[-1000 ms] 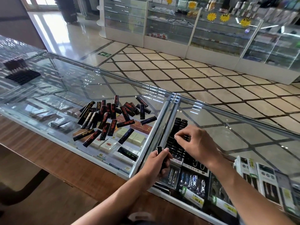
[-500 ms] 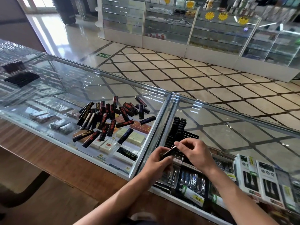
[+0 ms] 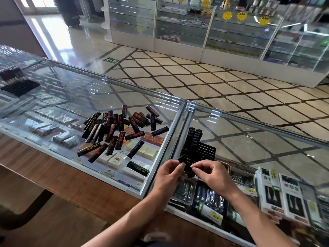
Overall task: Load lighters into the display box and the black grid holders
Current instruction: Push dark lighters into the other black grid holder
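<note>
Two hands, your left hand [image 3: 169, 174] and right hand [image 3: 211, 175], pinch one black lighter [image 3: 187, 168] between them over the glass table [image 3: 106, 97], fingertips [image 3: 195, 169] hiding part of it, beside the black grid holder [image 3: 206, 150]

Price tags [image 3: 109, 170] inside the glass counter [image 3: 175, 122] read 15 and 20.

Bright daylight enters from upper left, glaring on the floor [image 3: 58, 38]. The glass counter [image 3: 124, 93] reflects floor tiles. Right edge blurred, wide-angle bowed.
</note>
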A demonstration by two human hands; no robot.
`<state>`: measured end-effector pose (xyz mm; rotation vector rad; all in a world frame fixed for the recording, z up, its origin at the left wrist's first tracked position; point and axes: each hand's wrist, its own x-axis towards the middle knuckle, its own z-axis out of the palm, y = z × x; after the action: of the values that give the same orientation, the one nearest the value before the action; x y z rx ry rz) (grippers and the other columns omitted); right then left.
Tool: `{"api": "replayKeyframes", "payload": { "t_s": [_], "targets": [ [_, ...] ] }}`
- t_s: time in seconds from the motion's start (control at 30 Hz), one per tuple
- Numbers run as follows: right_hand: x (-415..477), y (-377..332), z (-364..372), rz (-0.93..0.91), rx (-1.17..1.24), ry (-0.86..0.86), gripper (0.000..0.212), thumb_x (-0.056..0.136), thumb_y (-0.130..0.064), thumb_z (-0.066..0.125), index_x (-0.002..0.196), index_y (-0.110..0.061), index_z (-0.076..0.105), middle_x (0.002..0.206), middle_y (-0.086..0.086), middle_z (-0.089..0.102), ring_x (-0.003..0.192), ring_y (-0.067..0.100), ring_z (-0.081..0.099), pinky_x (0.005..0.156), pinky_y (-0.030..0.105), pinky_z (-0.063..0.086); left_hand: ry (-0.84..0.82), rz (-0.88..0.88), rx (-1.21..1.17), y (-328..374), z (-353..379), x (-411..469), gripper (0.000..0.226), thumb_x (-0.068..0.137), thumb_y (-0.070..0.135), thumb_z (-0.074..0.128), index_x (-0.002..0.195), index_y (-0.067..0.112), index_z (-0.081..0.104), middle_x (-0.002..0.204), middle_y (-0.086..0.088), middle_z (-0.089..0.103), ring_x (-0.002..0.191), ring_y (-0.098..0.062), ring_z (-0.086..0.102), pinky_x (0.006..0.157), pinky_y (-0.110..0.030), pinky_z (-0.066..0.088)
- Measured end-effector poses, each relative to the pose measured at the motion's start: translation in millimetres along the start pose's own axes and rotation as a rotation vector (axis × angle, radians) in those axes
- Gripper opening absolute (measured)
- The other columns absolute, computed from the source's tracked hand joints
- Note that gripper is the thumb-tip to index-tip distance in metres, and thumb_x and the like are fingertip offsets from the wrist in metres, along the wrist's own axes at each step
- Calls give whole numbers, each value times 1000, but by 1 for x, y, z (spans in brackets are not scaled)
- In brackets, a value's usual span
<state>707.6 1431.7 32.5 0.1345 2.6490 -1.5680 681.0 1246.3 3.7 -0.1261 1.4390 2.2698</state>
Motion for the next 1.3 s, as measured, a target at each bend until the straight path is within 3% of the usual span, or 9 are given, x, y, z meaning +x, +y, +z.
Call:
{"api": "replayKeyframes", "payload": {
  "t_s": [0.17,0.3,0.47,0.57,0.7,0.87,1.0,1.13,1.3],
  "targets": [
    [-1,-1,-2,-53,-42,-4,11,85,-26,83,94,-30,79,87,-17,76,79,4,71,69,16,52,-14,11,85,0,1,-1,29,84,29,75,99,6,67,83,-13,67,70,-19,62,65,-29,53],
    [-1,-2,-4,-77,-43,-20,12,83,-30,83,94,-29,78,87,-18,76,80,4,73,70,16,54,-49,78,227,5,4,2,13,95,13,70,102,3,67,86,-16,68,68,-14,66,62,-23,55],
    [4,2,-5,-95,-24,115,8,85,-29,82,91,-30,76,80,-11,75,69,8,69,63,20,54,-10,423,886,11,-8,8,20,102,25,58,120,29,65,114,11,62,101,-4,60,87,-24,55],
    [11,4,-3,-112,-71,287,11,85,-34,81,93,-32,74,76,-13,73,70,4,69,63,18,56,-17,639,1362,13,-16,12,35,104,34,49,138,28,55,136,9,53,133,-6,43,112,-26,40],
    [20,13,3,-164,-237,416,25,87,-38,79,103,-19,78,85,-11,76,65,0,69,61,23,60,-141,545,1753,7,-26,18,55,103,52,32,154,30,30,165,1,28,158,-20,7,128,-50,11],
    [23,18,13,-269,-367,461,30,85,-30,82,108,-12,79,95,-1,79,75,7,74,68,23,62,-178,511,1841,3,-33,17,60,104,55,22,158,30,21,170,3,17,157,-13,4,128,-50,4],
    [23,17,18,-269,-445,476,27,86,-34,81,104,-14,80,84,-4,79,60,4,69,53,22,58,-169,533,1835,0,-35,17,61,102,56,18,157,30,25,169,3,20,157,-13,9,129,-50,7],
    [25,21,17,-290,-543,455,27,88,-36,79,106,-15,79,88,-5,79,66,3,71,58,11,54,-168,552,1823,0,-36,17,56,103,56,22,153,32,30,168,3,24,157,-14,13,128,-50,10],
    [26,20,11,-297,-640,459,29,86,-37,80,105,-14,79,89,-3,79,71,11,75,62,15,53,-167,582,1787,0,-36,15,49,103,52,31,148,33,34,165,3,30,156,-13,16,128,-49,12]
  ]
}}
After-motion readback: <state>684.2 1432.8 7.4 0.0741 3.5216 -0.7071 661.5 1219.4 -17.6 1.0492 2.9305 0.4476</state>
